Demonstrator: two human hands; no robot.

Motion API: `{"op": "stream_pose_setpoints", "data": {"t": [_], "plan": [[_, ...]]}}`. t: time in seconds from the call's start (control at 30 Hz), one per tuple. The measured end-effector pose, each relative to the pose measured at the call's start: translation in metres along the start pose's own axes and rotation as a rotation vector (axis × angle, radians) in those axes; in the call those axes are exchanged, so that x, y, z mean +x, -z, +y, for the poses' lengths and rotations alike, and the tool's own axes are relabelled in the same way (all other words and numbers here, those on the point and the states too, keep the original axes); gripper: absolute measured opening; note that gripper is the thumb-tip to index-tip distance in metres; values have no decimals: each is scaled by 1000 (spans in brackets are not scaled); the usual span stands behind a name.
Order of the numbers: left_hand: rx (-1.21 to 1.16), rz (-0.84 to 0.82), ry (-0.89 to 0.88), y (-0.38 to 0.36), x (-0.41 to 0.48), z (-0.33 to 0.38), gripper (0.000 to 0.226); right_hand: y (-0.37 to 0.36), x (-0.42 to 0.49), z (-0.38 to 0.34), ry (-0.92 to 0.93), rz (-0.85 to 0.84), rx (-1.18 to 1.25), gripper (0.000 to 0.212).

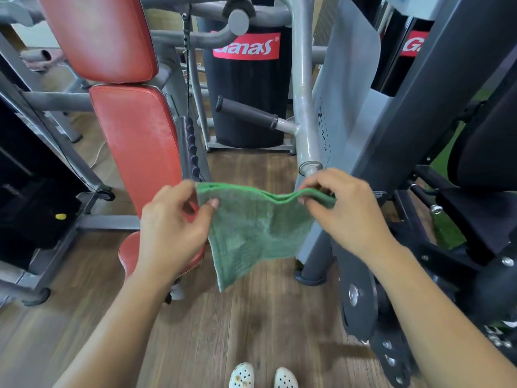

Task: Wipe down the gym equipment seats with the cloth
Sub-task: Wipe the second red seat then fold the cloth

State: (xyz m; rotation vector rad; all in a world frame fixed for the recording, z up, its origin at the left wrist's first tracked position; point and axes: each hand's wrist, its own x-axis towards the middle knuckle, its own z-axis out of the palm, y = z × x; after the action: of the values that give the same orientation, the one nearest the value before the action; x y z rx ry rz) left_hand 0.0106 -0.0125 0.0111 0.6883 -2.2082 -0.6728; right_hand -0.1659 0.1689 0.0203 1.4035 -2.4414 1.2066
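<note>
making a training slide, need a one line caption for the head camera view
The left hand and right hand hold a green cloth by its top edge beside a red gym seat.

The cloth (251, 228) is green fabric, matt, with a coarse ribbed weave and a smoother stitched hem along its top edge. The seat (127, 252), near left, and the back pad (137, 147) above it are red upholstery, smooth with a soft sheen and a stitched seam round the edge. The frame tube (303, 107) in the middle is grey painted metal, smooth and slightly glossy. The grip (246, 112) on its side bar is black, matt and rubbery-looking. The floor (251, 317) is wood-look planking, grained and matt. On the right, a dark matt plate (361, 317) carries a bright metal bolt (354, 294). The shoes (242, 375) are white, plastic-looking and perforated.
</note>
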Motion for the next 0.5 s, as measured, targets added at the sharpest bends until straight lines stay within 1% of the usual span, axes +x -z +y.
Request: {"op": "stream_pose_setpoints", "data": {"t": [0.1, 0.23, 0.4, 0.5], "plan": [[87, 53, -52, 3, 35, 3, 27, 5, 29, -6, 3, 61, 26, 19], [125, 64, -83, -4, 80, -6, 21, 1, 67, -2, -15, 23, -33, 28], [226, -24, -71, -27, 114, -21, 29, -20, 98, 14, -9, -75, -172, 34], [369, -87, -106, -39, 122, -29, 34, -33, 105, 21, 42, -96, -294, 35]]}}
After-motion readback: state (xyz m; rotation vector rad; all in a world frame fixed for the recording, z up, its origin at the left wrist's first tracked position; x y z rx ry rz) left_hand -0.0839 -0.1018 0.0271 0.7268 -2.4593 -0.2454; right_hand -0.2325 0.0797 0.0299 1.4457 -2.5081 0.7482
